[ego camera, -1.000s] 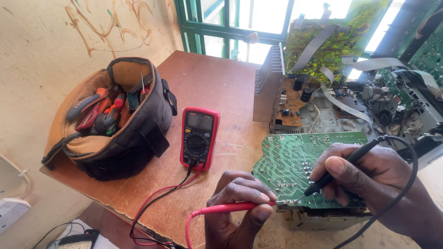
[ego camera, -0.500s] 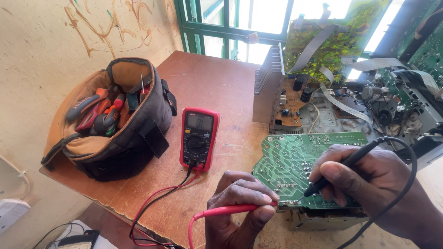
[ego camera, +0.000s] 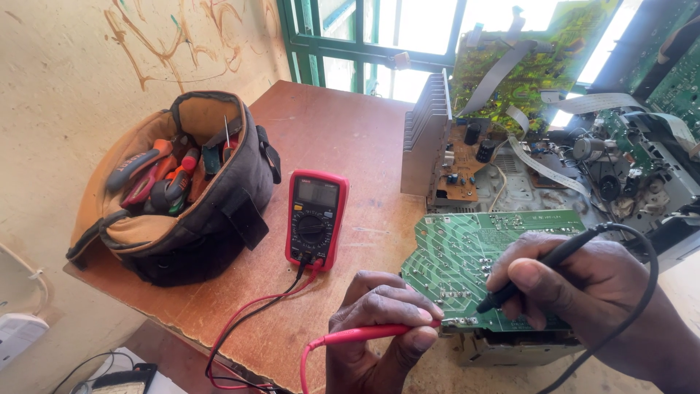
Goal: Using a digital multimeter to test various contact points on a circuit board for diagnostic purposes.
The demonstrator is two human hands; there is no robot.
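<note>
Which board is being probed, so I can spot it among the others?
Start at the wooden table. At its right edge lies a flat green circuit board, solder side up, under both probe tips. Unlike the upright yellow-green board by the window, it lies level.

Red probe (ego camera: 372,334): slim, pen-shaped, lying nearly level at 6 o'clock in the view, tip pointing toward 3 o'clock and touching the near edge of the circuit board, pinched between fingers and thumb of the left hand (ego camera: 379,321); red lead looping down off the tabletop edge.

Black probe (ego camera: 539,266): slim and dark, tilted, tip down toward 8 o'clock onto the solder side of the board, held pen-style in the right hand (ego camera: 590,284); black lead arcing away toward 3 o'clock and curving down.

Green circuit board (ego camera: 456,263): flat, solder side up, pale traces and silver joints, resting at 4 o'clock on a grey chassis.
</note>
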